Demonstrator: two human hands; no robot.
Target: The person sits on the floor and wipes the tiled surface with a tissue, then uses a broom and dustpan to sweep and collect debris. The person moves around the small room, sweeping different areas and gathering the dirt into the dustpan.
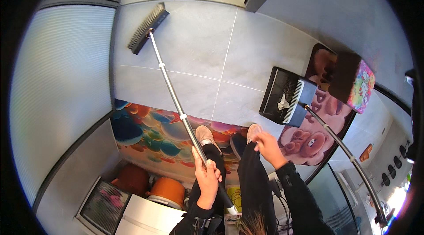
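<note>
A broom [171, 93] with a long silver and black pole slants across the middle of the view. My left hand [207, 178] is closed round the dark lower part of that pole. The broom's black head [149, 28], with grey bristles, rests on the grey tiles at the far left. My right hand [268, 147] hangs above my right shoe with its fingers curled in, apart from the broom and the dustpan. Right of it, a black dustpan [270, 98] with a row of pale comb teeth holds dark hair and a crumpled white tissue [283, 102]. Its long handle [338, 139] leans to the lower right.
A colourful mat [163, 140] lies under my feet. Another mat, with pink bears [304, 142], is beside the dustpan, and a stool with a bright printed top [363, 85] stands on it. Orange containers [167, 192] and a white cabinet [145, 215] are at the lower left.
</note>
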